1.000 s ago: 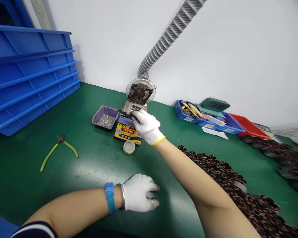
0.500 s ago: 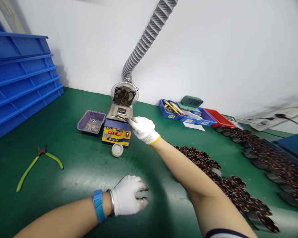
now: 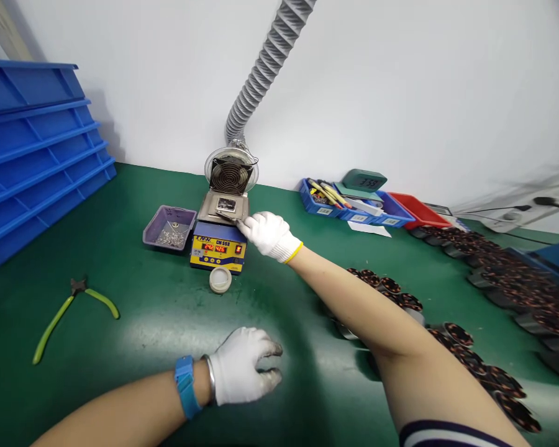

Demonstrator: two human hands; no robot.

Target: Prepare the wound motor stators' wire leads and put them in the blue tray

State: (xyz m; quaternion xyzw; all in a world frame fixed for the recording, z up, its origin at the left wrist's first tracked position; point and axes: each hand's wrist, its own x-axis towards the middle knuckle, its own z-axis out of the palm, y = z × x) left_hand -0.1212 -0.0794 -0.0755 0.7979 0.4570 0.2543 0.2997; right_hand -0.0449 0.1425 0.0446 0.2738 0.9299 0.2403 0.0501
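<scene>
My right hand [image 3: 269,234], in a white knit glove, is closed on a thin metal tool [image 3: 227,215], maybe tweezers. The tool's tip lies by the small square bath of molten metal on top of a solder pot [image 3: 218,249], a blue and yellow unit with lit red digits. My left hand [image 3: 248,366], also gloved, is low over the green table with thumb and fingers apart and nothing in it. A small round pale dish [image 3: 220,280] stands in front of the pot. To the pot's left is a purple bin [image 3: 151,234] with small metal bits.
Green-handled cutters [image 3: 78,287] lie at left, near stacked blue trays [image 3: 41,143]. Behind the pot are a fan [image 3: 231,176] and a grey duct hose [image 3: 261,68]. Several copper-wound parts [image 3: 459,334] stand at right. Blue bins [image 3: 323,212] and a red bin [image 3: 422,214] line the wall.
The view has shifted slightly. My right hand stays at the solder pot with the tool, and my left hand has hardly moved. The pot's red digits read differently.
</scene>
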